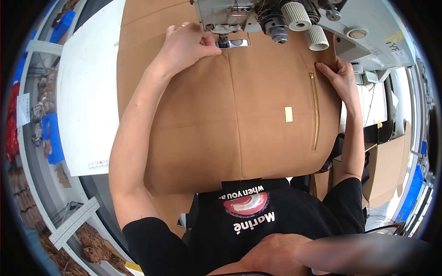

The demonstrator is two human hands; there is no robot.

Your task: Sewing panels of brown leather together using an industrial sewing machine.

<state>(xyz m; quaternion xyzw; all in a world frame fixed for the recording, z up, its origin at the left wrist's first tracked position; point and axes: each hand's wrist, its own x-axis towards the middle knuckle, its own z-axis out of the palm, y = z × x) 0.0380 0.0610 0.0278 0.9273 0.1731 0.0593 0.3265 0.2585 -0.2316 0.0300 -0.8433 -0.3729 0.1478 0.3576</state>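
A large tan piece of leather-like material (pixel 193 152) spreads under the sewing machine head and hangs over the near edge toward my lap. A seam runs down its middle from the presser foot (pixel 223 41). Just left of the foot, my left hand (pixel 188 48) pinches the material, with thumb and fingertips at the seam's far end. At the piece's right edge, my right hand (pixel 341 79) grips it, thumb on top and fingers partly hidden behind. A brass zipper (pixel 315 110) lies just below that thumb. Between seam and zipper sits a small pale-yellow tape piece (pixel 288 114).
The machine's tension knobs (pixel 295 16) hang over the far side, close to the material. A white tabletop (pixel 87 92) extends on the left. Beyond it, a metal rack (pixel 73 221) holds blue bins (pixel 54 138) and brown bundles. An open cardboard box (pixel 389 161) stands at right.
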